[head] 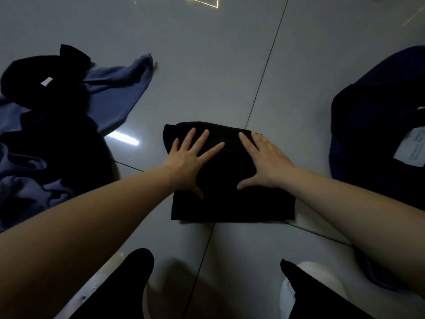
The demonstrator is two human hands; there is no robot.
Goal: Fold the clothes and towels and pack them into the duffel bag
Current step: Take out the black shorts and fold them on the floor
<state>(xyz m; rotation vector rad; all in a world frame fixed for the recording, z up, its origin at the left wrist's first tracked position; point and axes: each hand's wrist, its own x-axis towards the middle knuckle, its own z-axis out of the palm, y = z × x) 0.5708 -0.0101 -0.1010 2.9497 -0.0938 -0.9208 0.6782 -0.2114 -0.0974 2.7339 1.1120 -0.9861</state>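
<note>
1. Far left: pile [53, 139] of unfolded clothes on the floor [207, 65], blue & black mixed, a white tag showing on a black piece
2. Centre: black cloth [232, 203] folded into a neat rectangle, flat on the floor in front of the person's knees
3. Left hand [190, 162] lies on the cloth w/ fingers spread, flat, grasping nothing
4. Right hand [264, 164] same, flat beside it, fingers straight
5. Far right: dark blue bag [377, 93] w/ a white label, apart from the cloth

one folded black cloth [232, 199], two hands, one duffel bag [379, 107].
</note>
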